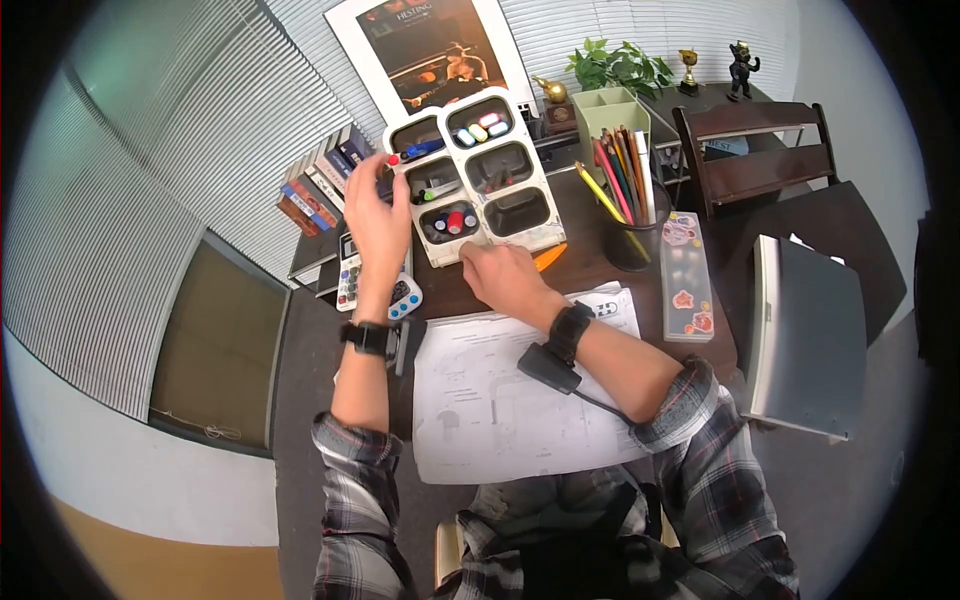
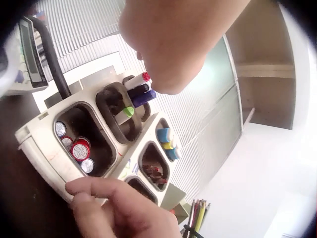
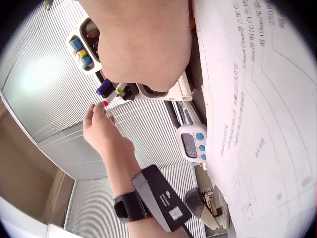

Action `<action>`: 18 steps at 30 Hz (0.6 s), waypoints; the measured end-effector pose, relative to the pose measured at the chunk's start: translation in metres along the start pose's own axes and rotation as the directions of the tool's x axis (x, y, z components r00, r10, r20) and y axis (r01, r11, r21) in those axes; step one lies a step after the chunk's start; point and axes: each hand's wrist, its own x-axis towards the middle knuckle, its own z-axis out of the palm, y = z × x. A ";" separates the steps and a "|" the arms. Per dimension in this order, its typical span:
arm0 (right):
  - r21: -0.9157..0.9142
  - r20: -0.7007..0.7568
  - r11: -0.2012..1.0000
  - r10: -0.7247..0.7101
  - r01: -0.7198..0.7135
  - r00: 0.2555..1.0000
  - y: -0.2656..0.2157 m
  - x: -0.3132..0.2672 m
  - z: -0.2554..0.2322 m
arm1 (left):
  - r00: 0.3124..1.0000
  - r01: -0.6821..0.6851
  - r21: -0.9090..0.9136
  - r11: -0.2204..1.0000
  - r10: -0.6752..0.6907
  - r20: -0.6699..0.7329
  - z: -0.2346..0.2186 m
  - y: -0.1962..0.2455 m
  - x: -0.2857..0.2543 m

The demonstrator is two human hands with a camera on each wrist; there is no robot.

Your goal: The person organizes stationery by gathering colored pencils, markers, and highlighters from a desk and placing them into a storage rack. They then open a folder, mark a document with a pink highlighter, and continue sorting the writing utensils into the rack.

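A cream desk organizer [image 1: 473, 185] with several compartments stands tilted up on the dark desk. My left hand [image 1: 378, 225] is at its upper left, thumb apart from the index finger, fingertips right at the red cap of a marker [image 2: 138, 80]. Beside that marker, blue, black and green-tipped markers stick out of the compartments. With curled fingers my right hand [image 1: 510, 280] holds the organizer's lower front edge; thumb and index fingertip meet there in the left wrist view. Red and grey round-ended items [image 2: 80, 148] fill the nearest left compartment, and highlighters [image 1: 482, 128] the top right one.
Printed drawing sheets [image 1: 500, 400] lie in front. A pen cup [image 1: 630, 210] with pencils and a stickered pencil case [image 1: 687, 280] stand to the right, beyond them a dark binder [image 1: 805, 335]. Left are a timer [image 1: 405, 297] with blue buttons and books [image 1: 325, 180].
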 end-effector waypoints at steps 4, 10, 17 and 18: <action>0.010 -0.032 1.000 -0.008 0.008 0.999 -0.003 0.001 -0.002 | 0.987 0.098 -0.046 0.994 -0.091 0.135 0.001 0.001 -0.029; 0.014 -0.024 1.000 0.027 -0.026 0.999 -0.001 0.001 0.000 | 0.975 -0.032 0.125 0.992 0.004 0.222 0.012 -0.001 -0.042; 0.029 -0.020 0.999 0.032 -0.031 0.999 0.000 0.001 0.002 | 0.955 0.159 0.013 0.987 -0.157 0.251 0.029 -0.017 -0.041; 0.027 -0.020 0.999 0.032 -0.032 0.999 0.000 0.001 0.001 | 0.962 0.149 0.001 0.989 -0.146 0.233 0.030 -0.019 -0.040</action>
